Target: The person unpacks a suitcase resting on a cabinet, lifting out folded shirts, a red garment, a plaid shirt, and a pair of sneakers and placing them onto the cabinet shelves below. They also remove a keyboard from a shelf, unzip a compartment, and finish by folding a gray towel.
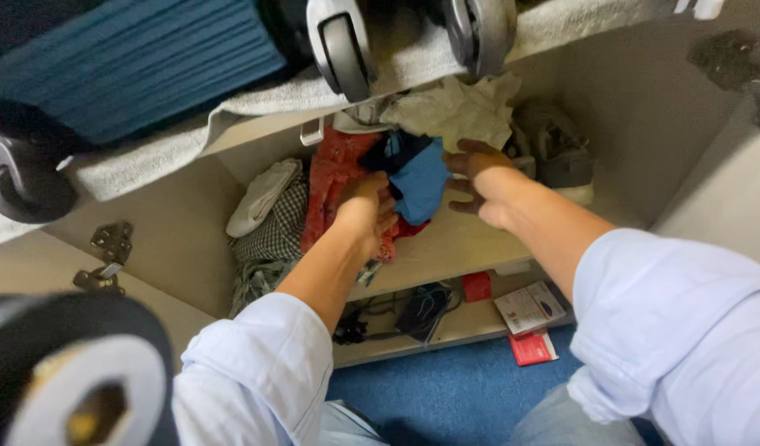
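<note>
Inside a beige cabinet, on its upper shelf, the left hand clutches a red patterned cloth while the right hand — fingers spread, released — touches a blue garment just beside it. Blue carpet lies below — a suitcase wheel hangs above.

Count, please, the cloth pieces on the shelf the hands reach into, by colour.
Red patterned cloth: 1
Blue cloth: 1
Checked black-and-white cloth: 1
Cream crumpled cloth: 1
Total: 4
The left hand and right hand touch the red and blue ones.
</note>
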Demonstrator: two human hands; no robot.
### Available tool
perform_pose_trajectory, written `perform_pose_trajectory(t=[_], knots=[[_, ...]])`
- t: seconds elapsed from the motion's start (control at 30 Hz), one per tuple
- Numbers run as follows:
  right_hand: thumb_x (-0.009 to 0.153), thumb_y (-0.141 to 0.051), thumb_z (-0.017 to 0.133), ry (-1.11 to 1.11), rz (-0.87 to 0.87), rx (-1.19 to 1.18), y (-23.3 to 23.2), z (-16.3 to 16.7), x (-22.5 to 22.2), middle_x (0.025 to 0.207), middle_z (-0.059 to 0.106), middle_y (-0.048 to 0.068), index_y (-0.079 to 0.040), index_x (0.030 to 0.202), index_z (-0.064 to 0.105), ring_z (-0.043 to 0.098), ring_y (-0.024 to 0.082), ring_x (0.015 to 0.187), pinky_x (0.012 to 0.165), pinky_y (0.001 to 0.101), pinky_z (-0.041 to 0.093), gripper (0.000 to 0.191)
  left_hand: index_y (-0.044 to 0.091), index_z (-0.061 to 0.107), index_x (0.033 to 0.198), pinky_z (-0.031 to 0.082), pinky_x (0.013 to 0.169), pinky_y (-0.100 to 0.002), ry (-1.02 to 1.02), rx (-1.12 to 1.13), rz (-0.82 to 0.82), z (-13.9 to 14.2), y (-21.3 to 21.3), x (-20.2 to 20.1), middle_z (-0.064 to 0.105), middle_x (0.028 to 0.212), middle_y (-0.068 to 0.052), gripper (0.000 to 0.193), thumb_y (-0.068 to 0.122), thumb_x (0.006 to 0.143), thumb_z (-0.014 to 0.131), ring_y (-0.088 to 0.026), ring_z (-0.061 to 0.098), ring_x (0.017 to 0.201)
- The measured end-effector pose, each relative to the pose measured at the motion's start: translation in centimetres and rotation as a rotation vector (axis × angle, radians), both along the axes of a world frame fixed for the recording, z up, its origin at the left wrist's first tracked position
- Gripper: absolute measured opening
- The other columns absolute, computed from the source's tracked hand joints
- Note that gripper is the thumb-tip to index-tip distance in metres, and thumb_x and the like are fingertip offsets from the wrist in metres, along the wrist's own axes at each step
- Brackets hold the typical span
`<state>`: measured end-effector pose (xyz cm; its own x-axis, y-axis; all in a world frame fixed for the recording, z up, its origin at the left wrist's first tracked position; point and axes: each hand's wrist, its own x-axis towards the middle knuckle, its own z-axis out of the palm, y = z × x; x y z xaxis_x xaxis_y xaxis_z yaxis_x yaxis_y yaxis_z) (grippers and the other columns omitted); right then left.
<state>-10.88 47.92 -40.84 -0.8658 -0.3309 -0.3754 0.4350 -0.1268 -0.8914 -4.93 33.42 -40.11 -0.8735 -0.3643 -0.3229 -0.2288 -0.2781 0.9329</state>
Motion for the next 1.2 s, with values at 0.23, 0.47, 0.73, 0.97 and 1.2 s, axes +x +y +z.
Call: perform_pose_trajectory(t=[0.23, 0.47, 0.73, 0.97, 1.2], knots=[[0.094, -0.014, 0.048, -0.064, -0.01, -0.103, 0.8, 2.2, 0.5, 0.126, 0.069, 0.008, -0.016, 0.133, 0.058, 0.066, 0.032, 0.118, 0.102, 0.0568, 0.048, 0.04, 0.005, 0.063, 0.137, 0.052, 0.095, -0.041, -0.092, -0.156, -0.201, 3.7, 0.4, 0.7, 0.067, 0.134, -0.012, 0.048, 0.022, 0.093, 0.055, -0.026, 0.068, 0.116], [0.098, -0.019, 0.059, -0.102, -0.023, -0.068, 4.1, 7.9, 3.6, 0.126, 0.066, 0.009, -0.01, 0.129, 0.059, 0.063, 0.03, 0.119, 0.104, 0.0534, 0.048, 0.033, 0.008, 0.065, 0.131, 0.049, 0.076, -0.033, -0.156, -0.259, -0.436, 8.8, 2.3, 3.9, 0.072, 0.115, -0.006, 0.039, 0.021, 0.095, 0.056, -0.017, 0.068, 0.098], [0.094, -0.018, 0.059, -0.09, -0.058, -0.035, 9.5, 16.6, 8.3, 0.118, 0.07, 0.005, -0.014, 0.124, 0.061, 0.067, 0.022, 0.105, 0.097, 0.0455, 0.05, 0.03, 0.009, 0.067, 0.129, 0.051, 0.077, -0.031, -0.077, -0.305, -0.619, 17.0, 6.9, 6.8, 0.072, 0.107, -0.002, 0.037, 0.026, 0.098, 0.056, -0.016, 0.071, 0.094], [0.094, -0.022, 0.061, 0.02, -0.215, -0.104, 12.9, 20.0, 10.7, 0.109, 0.069, 0.004, -0.013, 0.116, 0.065, 0.067, 0.018, 0.097, 0.09, 0.0398, 0.055, 0.025, 0.01, 0.066, 0.132, 0.052, 0.083, -0.033, 0.015, -0.247, -0.638, 21.7, 9.9, 7.9, 0.073, 0.107, -0.005, 0.038, 0.027, 0.1, 0.055, -0.016, 0.071, 0.095], [0.093, -0.023, 0.064, 0.163, -0.265, -0.166, 14.6, 23.4, 10.8, 0.103, 0.071, 0.003, -0.014, 0.111, 0.065, 0.067, 0.015, 0.089, 0.083, 0.0343, 0.055, 0.02, 0.01, 0.066, 0.131, 0.055, 0.085, -0.032, 0.126, -0.287, -0.627, 25.5, 11.6, 7.3, 0.076, 0.106, -0.007, 0.036, 0.026, 0.1, 0.056, -0.016, 0.073, 0.094]])
